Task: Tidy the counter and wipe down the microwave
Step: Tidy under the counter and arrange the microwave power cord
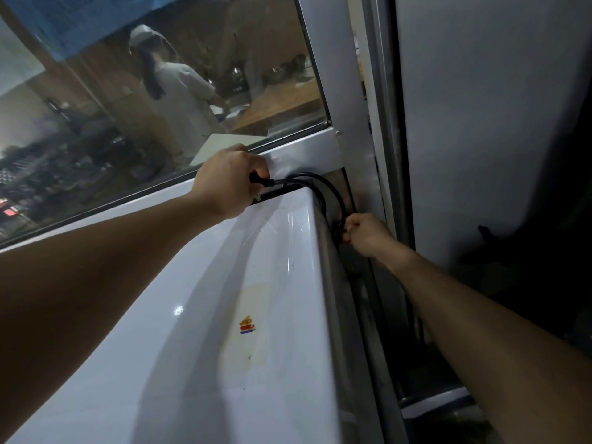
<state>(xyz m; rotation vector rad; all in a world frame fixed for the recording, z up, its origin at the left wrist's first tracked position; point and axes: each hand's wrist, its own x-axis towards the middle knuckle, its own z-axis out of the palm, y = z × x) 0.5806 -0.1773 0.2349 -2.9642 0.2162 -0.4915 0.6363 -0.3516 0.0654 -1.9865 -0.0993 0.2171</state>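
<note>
The white microwave (198,315) fills the lower middle of the head view, seen from above, with a small coloured sticker (247,326) on its top. A black power cord (333,193) loops over its back right corner. My left hand (229,182) reaches across the top to the back edge and grips the cord's black plug end. My right hand (368,233) is down in the narrow gap at the microwave's right side and pinches the lower part of the cord loop.
A glass window (160,91) with a metal frame (301,149) runs behind the microwave; a person in white stands beyond it. A grey metal post (352,91) and a pale wall panel (496,107) close in the right side. The gap below is dark.
</note>
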